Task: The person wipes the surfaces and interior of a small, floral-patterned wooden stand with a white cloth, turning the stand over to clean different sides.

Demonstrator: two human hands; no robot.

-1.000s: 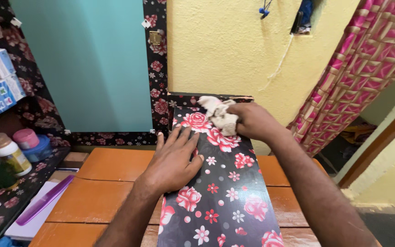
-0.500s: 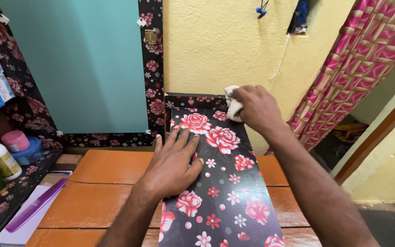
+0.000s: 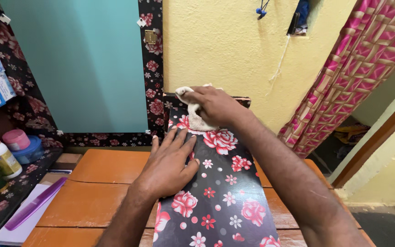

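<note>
I see right hand (image 3: 216, 106) fingers closed round soft limp cloth (image 3: 196, 120), best gripped bunched; left hand (image 3: 169, 160) splayed open, flat on stiff slick floral board (image 3: 220, 201).

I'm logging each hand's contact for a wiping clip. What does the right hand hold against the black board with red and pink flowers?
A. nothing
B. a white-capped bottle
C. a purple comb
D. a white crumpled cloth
D: the right hand presses a white crumpled cloth on the far end of the black floral board, while the left hand lies flat on it.
</note>
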